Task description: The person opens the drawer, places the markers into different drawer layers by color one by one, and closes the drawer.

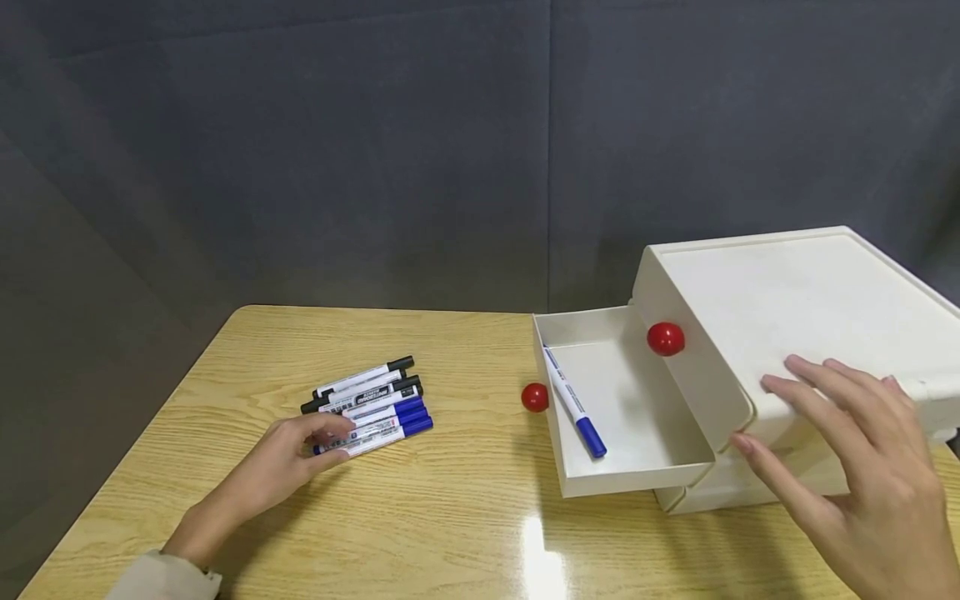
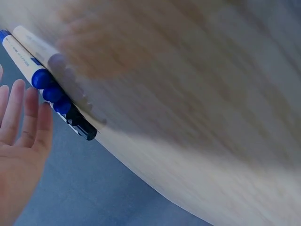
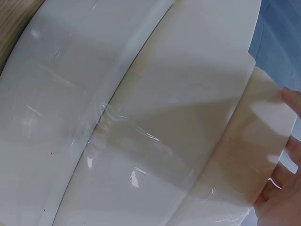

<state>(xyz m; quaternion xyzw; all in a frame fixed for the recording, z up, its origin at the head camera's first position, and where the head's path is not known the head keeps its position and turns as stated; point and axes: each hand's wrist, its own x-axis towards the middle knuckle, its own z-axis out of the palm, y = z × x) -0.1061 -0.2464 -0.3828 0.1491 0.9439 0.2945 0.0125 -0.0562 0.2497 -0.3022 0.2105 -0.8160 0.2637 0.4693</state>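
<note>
On the left of the table, a row of whiteboard markers (image 1: 367, 398) lies side by side, some with black caps and some with blue. My left hand (image 1: 281, 458) is at their near left end, thumb and fingers apart about the nearest blue-capped marker (image 1: 375, 440). In the left wrist view its fingers (image 2: 30, 110) look straight beside the markers. To the right stands a white drawer unit (image 1: 810, 292); my right hand (image 1: 862, 467) rests on its near top edge with spread fingers. The pulled-out drawer (image 1: 637, 481) holds one blue-capped marker (image 1: 573, 400).
A red round knob (image 1: 535, 397) is on the open drawer's front, and another red knob (image 1: 666, 339) is on the panel above. The wooden table (image 1: 450, 517) extends between the markers and the unit. A dark grey curtain (image 1: 375, 167) hangs behind.
</note>
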